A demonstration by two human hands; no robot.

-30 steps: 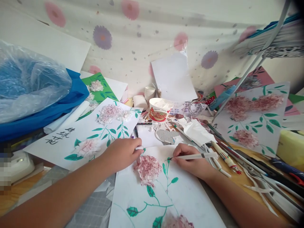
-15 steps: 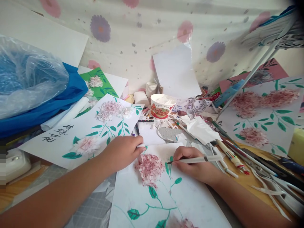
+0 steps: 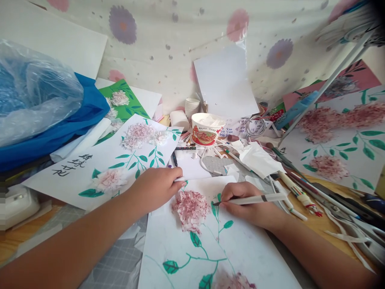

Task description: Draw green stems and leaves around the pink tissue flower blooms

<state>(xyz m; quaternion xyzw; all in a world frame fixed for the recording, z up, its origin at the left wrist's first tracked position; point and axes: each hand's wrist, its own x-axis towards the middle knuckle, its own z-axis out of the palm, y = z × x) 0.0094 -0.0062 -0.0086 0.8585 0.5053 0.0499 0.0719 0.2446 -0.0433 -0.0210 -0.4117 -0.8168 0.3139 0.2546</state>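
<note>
The right hand (image 3: 255, 209) pinches the brush (image 3: 251, 199) at a green leaf (image 3: 214, 210); at nine o'clock, the left hand (image 3: 154, 188), fingers closed, should pin the sheet (image 3: 255, 257) flat.

Left hand (image 3: 156, 186) lies palm-down, right hand (image 3: 251, 205) pinches.

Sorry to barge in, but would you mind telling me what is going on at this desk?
A person is drawing at a cluttered desk. Their right hand holds a pen, its tip at a green leaf on a white sheet, beside a pink paper flower. Their left hand rests on the sheet's top edge. A similar flower picture lies to the left, and a bowl stands behind.
</note>
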